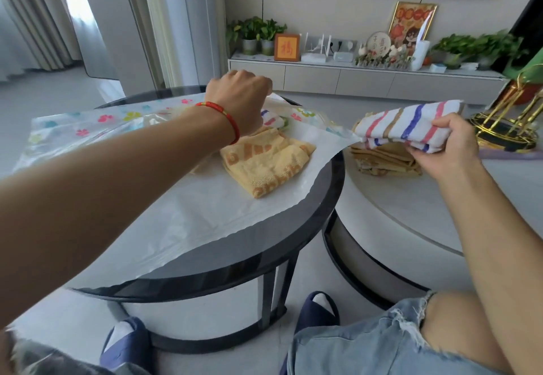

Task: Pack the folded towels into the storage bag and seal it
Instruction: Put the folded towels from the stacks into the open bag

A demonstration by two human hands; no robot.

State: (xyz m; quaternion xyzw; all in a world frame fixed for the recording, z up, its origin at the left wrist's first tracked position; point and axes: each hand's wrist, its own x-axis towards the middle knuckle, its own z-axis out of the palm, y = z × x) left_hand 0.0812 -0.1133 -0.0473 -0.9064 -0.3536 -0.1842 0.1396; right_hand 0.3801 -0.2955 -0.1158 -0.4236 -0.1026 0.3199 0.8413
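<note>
A clear storage bag point(205, 207) with a flower print lies across the dark round table point(308, 227). My left hand point(238, 95) grips the bag's upper layer at its far edge and lifts it. A folded yellow towel point(264, 163) rests on the bag's lower sheet, with a striped towel point(273, 117) partly hidden behind my left wrist. My right hand point(446, 145) holds a folded white towel with pink, blue and tan stripes point(408, 123) above a stack of tan folded towels point(382, 157) on the white round table point(411, 207).
A gold wire stand point(505, 127) stands at the right of the white table. A low TV cabinet point(367, 78) with plants and frames runs along the back wall. My knees and blue slippers point(126, 342) are below the tables.
</note>
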